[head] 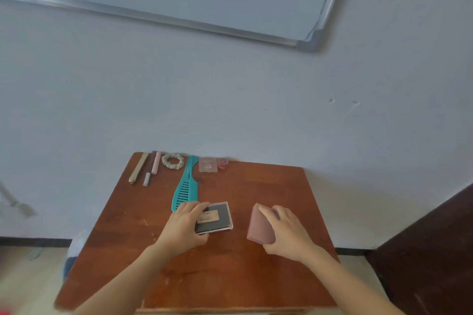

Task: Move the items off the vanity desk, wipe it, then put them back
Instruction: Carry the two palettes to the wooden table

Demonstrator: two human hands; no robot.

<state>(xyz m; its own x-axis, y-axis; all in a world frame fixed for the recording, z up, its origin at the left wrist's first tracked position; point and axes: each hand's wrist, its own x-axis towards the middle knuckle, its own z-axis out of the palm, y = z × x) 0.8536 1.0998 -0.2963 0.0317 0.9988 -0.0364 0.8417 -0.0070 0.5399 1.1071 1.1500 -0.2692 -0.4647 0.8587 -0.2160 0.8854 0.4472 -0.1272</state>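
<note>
- Head view: the left hand [184, 227] lies over the left end of a flat black palette [217, 217] with a clear rim. The fingers curl across its top and the thumb sits at its near edge. The palette lies flat on the wooden surface [256, 276], about mid-way back.
- The right hand [286, 233] grips a mauve case [259, 226], fingers over its far end and thumb at the near corner. The case is tilted up on one long side, just right of the palette and apart from it.
- Both look like light, rigid plastic. The palette's smooth rim may slip, and its hinge or pressed contents would probably not survive a drop. A pinch across the short sides seems safest, keeping it level.
- The mauve case appears matte, so it should slip less. The present hold across its width looks sound.
- Along the far edge lie a gold clip [138, 168], a grey-tipped pencil [149, 171], a pink tube [155, 163], a scrunchie [173, 160], a clear box [207, 165] and a small red jar [222, 163].
- The pencil and tube would likely roll, and the scrunchie is soft.
- The teal comb [185, 186] lies slantwise with its toothed end close to the left hand. It is best taken by the handle.
</note>
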